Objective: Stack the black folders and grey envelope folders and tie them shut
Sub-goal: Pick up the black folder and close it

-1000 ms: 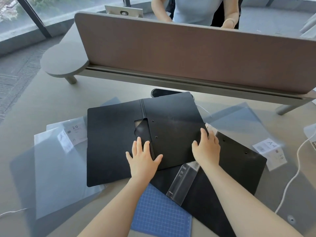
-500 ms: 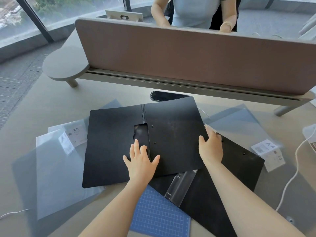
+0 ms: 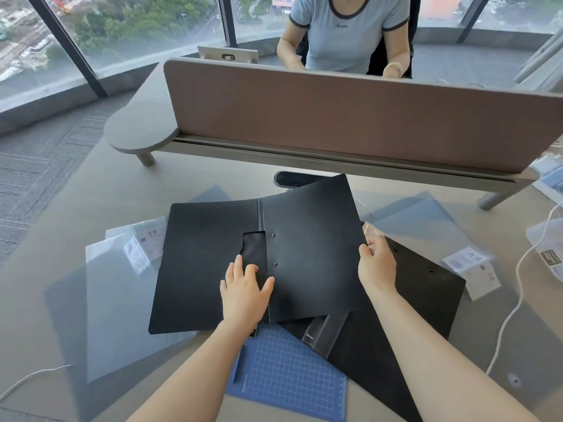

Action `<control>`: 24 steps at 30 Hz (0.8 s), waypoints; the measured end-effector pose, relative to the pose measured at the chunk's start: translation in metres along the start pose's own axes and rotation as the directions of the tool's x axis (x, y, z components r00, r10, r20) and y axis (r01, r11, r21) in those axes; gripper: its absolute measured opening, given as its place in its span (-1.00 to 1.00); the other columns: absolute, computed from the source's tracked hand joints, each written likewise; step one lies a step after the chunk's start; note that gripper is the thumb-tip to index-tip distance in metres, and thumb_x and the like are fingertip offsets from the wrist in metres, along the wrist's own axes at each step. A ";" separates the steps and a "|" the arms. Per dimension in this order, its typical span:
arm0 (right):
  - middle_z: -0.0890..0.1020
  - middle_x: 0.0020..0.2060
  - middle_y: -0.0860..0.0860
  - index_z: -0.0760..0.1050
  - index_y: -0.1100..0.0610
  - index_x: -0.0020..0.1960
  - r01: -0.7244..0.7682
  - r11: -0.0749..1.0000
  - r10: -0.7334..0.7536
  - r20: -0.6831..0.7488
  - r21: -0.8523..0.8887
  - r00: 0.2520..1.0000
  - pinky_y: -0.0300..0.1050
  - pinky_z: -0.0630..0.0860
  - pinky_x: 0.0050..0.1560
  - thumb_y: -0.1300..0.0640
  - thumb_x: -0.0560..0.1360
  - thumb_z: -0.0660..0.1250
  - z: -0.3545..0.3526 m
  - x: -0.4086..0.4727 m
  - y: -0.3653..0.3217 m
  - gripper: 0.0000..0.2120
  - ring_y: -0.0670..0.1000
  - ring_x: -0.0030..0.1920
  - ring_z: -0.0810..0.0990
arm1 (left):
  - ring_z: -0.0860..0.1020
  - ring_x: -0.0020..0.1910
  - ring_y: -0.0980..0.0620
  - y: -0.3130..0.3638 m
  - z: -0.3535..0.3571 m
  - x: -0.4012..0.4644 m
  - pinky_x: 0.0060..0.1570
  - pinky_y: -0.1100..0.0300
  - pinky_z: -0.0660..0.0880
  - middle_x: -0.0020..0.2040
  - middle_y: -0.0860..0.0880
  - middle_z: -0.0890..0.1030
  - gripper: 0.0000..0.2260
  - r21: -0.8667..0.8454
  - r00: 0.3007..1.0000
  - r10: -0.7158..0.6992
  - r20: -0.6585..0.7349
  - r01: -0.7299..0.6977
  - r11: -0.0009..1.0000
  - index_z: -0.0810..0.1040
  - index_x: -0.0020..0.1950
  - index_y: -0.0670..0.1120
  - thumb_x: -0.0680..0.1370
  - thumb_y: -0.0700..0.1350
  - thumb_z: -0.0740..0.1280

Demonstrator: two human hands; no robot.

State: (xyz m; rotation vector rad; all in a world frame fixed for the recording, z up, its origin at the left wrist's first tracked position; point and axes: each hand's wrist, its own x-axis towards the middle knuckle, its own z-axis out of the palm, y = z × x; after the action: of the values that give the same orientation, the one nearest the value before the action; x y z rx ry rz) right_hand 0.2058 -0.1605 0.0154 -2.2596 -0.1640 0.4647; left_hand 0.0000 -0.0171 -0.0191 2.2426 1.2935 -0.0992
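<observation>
An open black folder (image 3: 207, 257) lies spread on the desk, spine running away from me. My left hand (image 3: 243, 292) presses flat on it beside the spine, fingers apart. My right hand (image 3: 376, 264) grips the folder's right cover at its edge, and that cover is lifted off the surface. Underneath, a second black folder (image 3: 426, 293) lies skewed to the right with a clear spine clip (image 3: 324, 333) showing. Grey translucent envelope folders lie at the left (image 3: 122, 300) and right (image 3: 426, 226), partly under the black ones.
A blue cutting mat (image 3: 289, 379) sits near the front edge under the folders. A brown divider panel (image 3: 350, 117) closes off the back, with a person seated behind it. White cables (image 3: 511, 315) run along the right, and a black oval grommet (image 3: 292, 178) lies behind the folder.
My right hand shifted from resting on the right cover to gripping its edge, and the cover has risen. The top folder slid slightly left. The left hand stayed pressing by the spine.
</observation>
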 end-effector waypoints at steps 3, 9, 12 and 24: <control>0.57 0.25 0.09 0.41 0.16 0.37 0.049 0.994 -0.050 0.011 0.099 0.999 -0.10 0.41 0.12 0.19 0.63 0.13 -0.004 -0.009 -0.006 -0.68 0.01 0.08 0.49 | 0.05 0.59 -0.12 -0.008 -0.014 -0.002 0.52 -0.11 0.10 0.62 -0.09 0.10 -0.45 -0.088 0.999 -0.020 -0.049 0.015 0.996 0.27 0.51 -0.04 0.60 0.18 0.20; 0.56 0.22 0.06 0.46 0.07 0.22 0.098 0.966 -0.106 0.021 0.239 0.994 -0.14 0.48 0.05 0.05 0.62 0.19 -0.010 -0.020 -0.021 -0.78 0.03 0.14 0.55 | 0.08 0.58 -0.14 -0.023 -0.055 -0.001 0.52 -0.12 0.14 0.61 -0.11 0.15 -0.38 -0.342 0.982 -0.118 -0.150 0.061 0.938 0.21 0.56 -0.05 0.58 0.18 0.25; 0.59 0.12 0.06 0.48 0.02 0.09 0.109 0.937 -0.127 0.033 0.332 0.991 -0.05 0.55 0.07 -0.01 0.58 0.21 -0.008 -0.026 -0.035 -0.83 0.08 0.11 0.58 | 0.11 0.57 -0.10 -0.026 -0.081 -0.001 0.51 -0.13 0.15 0.60 -0.08 0.20 -0.37 -0.506 0.972 -0.141 -0.187 0.028 0.862 0.21 0.57 -0.02 0.57 0.17 0.28; 0.68 -0.08 0.05 0.59 -0.04 -0.12 0.034 0.721 -0.173 0.132 0.692 0.976 0.04 0.56 0.02 0.18 0.57 0.25 0.021 -0.060 -0.103 -0.80 0.11 -0.03 0.60 | 0.44 0.31 0.08 -0.025 -0.185 -0.022 0.26 0.20 0.26 0.33 0.05 0.44 -0.39 -0.818 0.984 0.038 -0.174 -0.166 0.552 0.19 0.57 0.07 0.56 0.14 0.30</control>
State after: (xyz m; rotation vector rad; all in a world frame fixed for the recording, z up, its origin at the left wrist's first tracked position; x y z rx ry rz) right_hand 0.1451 -0.0928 0.0958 -1.4570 -0.1778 0.5667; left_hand -0.0692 0.0662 0.1342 1.4699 0.9497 0.6165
